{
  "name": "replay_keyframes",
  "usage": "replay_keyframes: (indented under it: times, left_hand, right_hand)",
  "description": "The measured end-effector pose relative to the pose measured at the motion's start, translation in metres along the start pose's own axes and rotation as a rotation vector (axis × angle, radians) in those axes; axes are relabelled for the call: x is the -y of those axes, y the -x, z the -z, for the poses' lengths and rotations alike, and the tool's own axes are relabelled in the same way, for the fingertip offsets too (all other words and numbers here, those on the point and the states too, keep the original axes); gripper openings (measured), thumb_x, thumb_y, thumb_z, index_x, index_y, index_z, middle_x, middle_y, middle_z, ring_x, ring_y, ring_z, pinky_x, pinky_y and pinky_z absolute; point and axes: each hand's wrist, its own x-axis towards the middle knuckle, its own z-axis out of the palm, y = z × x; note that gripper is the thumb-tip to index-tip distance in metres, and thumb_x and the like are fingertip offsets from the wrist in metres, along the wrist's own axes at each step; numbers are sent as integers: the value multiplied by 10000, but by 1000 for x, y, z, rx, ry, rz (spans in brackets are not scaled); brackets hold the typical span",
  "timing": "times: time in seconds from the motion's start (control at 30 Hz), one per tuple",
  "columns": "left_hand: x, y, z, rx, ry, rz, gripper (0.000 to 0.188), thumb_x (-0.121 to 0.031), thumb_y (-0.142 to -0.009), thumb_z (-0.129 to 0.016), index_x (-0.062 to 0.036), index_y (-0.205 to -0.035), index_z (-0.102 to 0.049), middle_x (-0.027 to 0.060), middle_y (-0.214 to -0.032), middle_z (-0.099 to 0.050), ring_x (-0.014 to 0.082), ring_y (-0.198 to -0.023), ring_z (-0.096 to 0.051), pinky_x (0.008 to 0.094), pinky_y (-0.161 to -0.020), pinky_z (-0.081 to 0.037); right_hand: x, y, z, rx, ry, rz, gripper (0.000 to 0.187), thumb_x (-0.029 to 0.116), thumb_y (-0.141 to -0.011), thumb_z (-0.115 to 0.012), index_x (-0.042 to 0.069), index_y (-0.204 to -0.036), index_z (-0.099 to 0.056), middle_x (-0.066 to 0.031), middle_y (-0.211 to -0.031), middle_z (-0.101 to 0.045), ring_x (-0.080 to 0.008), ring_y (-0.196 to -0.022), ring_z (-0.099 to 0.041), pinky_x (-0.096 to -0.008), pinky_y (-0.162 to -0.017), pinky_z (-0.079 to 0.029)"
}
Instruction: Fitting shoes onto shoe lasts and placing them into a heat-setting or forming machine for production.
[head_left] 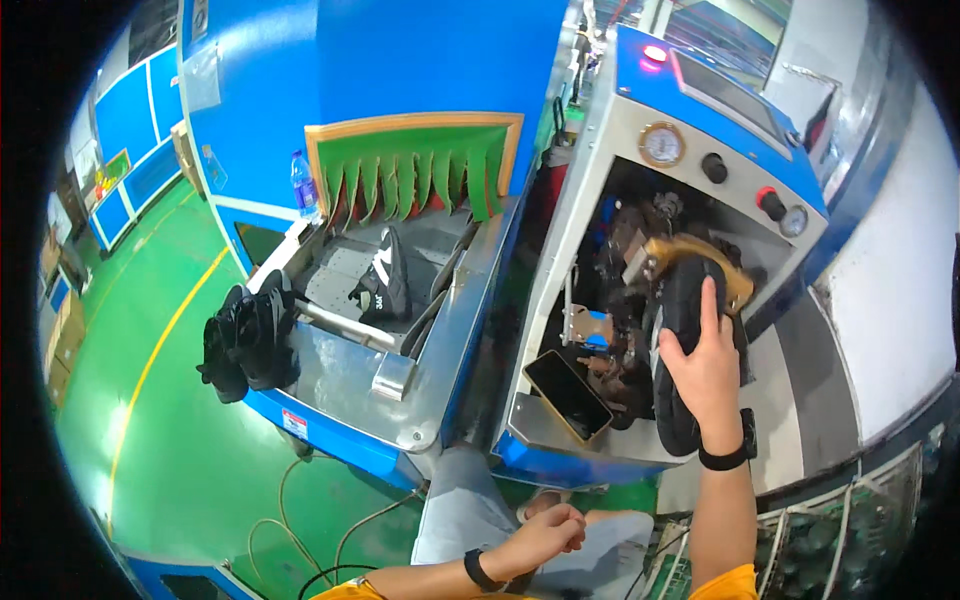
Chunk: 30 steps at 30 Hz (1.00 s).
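A black shoe (684,300) stands sole toward me at the front of the right-hand machine, against a tan curved pad (735,275). My right hand (708,375) grips it, thumb at the left edge and index finger stretched along the sole; the other fingers are mostly hidden. Over my lap, my left hand (555,537) is curled closed, and nothing shows in it. A dark phone (568,395) leans on the machine's front ledge, left of the shoe.
A black-and-white shoe (388,280) lies on the conveyor (345,255) under green strip curtains (415,185). Black shoes (262,335) sit at the metal table's left edge. A water bottle (302,183) stands beside the opening. Gauges and knobs (714,168) line the machine's panel; a rack (830,530) is lower right.
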Motion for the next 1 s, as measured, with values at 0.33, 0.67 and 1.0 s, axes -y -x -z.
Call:
replay_keyframes:
  times: [0.33,0.67,1.0]
  left_hand:
    - [-109,31,-29,-229,-652,-304,198,-191,-993,-568,-12,-1049,-632,114,-919,-696,205,-863,-676,338,-807,-542]
    - [-297,-109,-138,-611,-1320,-1657,448,-372,-948,-612,-42,-1244,-677,190,-1190,-667,394,-1162,-600,466,-1017,-472]
    - [-196,6,-94,-423,-1116,-1172,323,-299,-900,-747,-11,-1004,-643,163,-929,-657,323,-817,-665,438,-714,-552]
  right_hand:
    - [-8,40,29,82,-47,-138,1121,321,-746,-808,-49,-1572,-146,-341,-1322,-560,-477,-1194,-590,-521,-964,-519]
    - [21,33,32,-84,-158,-189,861,397,-778,-809,-62,-1364,-375,-267,-1088,-685,-460,-970,-679,-533,-807,-551]
    - [3,169,72,21,57,166,944,234,-622,-868,-22,-1426,-444,-269,-1349,-563,-429,-1153,-615,-489,-1000,-496]
